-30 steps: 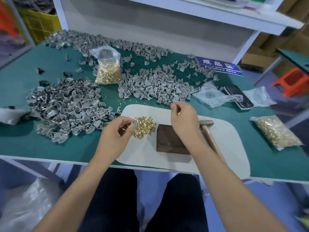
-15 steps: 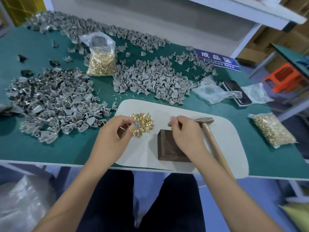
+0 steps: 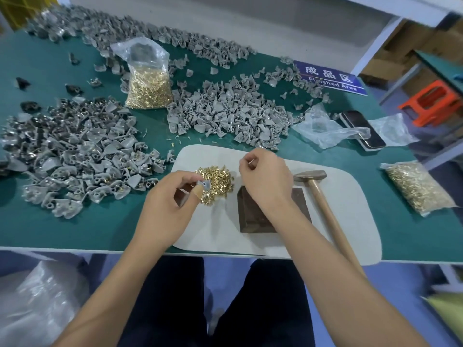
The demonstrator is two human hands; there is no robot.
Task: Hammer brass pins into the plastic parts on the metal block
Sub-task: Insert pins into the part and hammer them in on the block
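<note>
Left hand (image 3: 167, 204) raised over the white mat (image 3: 350, 204), fingers curled, pinching one grey plastic part (image 3: 206, 184) beside the pile of brass pins (image 3: 218, 182). Right hand (image 3: 265, 181) above the dark metal block (image 3: 253, 219), fingertips pinched together, apparently on one pin (image 3: 251, 161). One hammer (image 3: 323, 204) lying right of the block, handle toward the table edge.

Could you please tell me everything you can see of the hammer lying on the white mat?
The hammer has a dull grey metal head with blunt faces and a plain light wooden handle. It lies flat on the white mat, right of the dark metal block, its head pointing away from the person and its handle running back past the table edge. Neither hand grips it; the right forearm crosses in front of the handle's lower part, so contact there cannot be told.
</note>
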